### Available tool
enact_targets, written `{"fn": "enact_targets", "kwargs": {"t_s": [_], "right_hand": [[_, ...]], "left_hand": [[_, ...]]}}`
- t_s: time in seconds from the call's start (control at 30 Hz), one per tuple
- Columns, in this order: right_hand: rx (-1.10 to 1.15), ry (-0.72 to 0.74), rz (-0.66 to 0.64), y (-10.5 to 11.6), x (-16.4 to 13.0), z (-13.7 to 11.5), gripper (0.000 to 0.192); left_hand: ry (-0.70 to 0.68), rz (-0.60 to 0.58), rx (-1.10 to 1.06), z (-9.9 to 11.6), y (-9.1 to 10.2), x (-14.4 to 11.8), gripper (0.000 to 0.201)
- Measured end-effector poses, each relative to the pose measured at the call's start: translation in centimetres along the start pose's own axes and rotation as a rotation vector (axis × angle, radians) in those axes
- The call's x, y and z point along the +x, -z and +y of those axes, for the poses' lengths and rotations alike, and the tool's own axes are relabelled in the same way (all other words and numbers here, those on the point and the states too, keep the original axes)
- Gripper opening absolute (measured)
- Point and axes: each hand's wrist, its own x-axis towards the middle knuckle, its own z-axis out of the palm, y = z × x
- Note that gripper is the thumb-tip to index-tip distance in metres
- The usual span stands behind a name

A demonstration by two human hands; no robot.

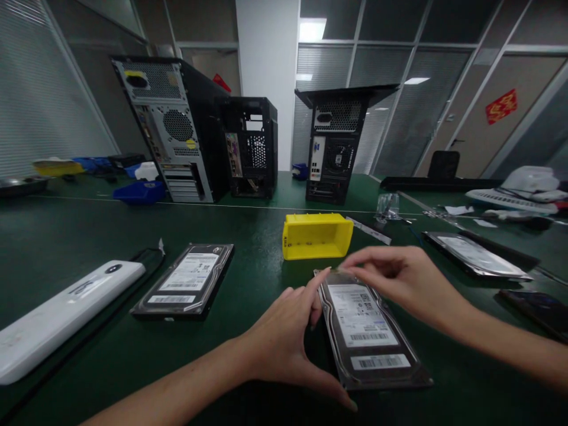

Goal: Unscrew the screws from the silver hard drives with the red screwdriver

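A hard drive (373, 337) lies label up on the green table before me. My left hand (288, 331) is at its left side, thumb and fingers spread apart, the index fingertip on the drive's far left corner. Over the drive's far edge, my right hand (394, 278) is closed in a pinch, thumb against fingers. What the pinch holds, if anything, is too small to make out. Just beyond the drive, a yellow plastic bin (317, 236) lies with its opening facing me; a few tiny dark bits show inside it.
To the left lie a second hard drive (186, 281) and a white elongated device (73, 316) with a black cable. Another drive (477, 254) and a dark phone-like slab (536, 310) are at the right. Computer cases (335, 145) stand at the back, near a blue bin (139, 192).
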Motion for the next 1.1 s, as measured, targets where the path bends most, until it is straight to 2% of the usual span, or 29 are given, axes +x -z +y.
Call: {"fn": "enact_targets", "kwargs": {"t_s": [0.1, 0.23, 0.4, 0.53, 0.8, 0.97, 1.1], "right_hand": [[-0.003, 0.006, -0.184, -0.7, -3.0, -0.2, 0.028], [-0.018, 0.160, -0.286, -1.6, -4.8, -0.4, 0.020], [-0.215, 0.417, -0.300, -1.2, -5.2, -1.5, 0.028], [-0.347, 0.547, -0.311, -1.1, -5.3, -2.1, 0.038], [-0.432, 0.568, -0.411, -0.6, -5.0, -2.7, 0.030], [-0.459, 0.615, -0.356, -0.7, -5.1, -2.7, 0.034], [-0.466, 0.653, -0.373, -0.9, -5.1, -2.6, 0.039]], "left_hand": [[0.000, 0.001, 0.000, 0.0, -0.1, 0.0, 0.138], [0.001, 0.003, 0.013, 0.0, -0.2, -0.1, 0.139], [-0.017, 0.004, 0.010, -0.1, -0.2, 0.0, 0.137], [-0.037, 0.016, 0.005, -0.3, -0.2, 0.0, 0.136], [-0.021, 0.014, -0.002, -0.4, -0.2, 0.0, 0.138], [-0.031, 0.026, 0.010, -0.5, -0.3, 0.1, 0.138], [-0.049, 0.032, 0.010, -0.5, -0.4, 0.1, 0.137]]}}
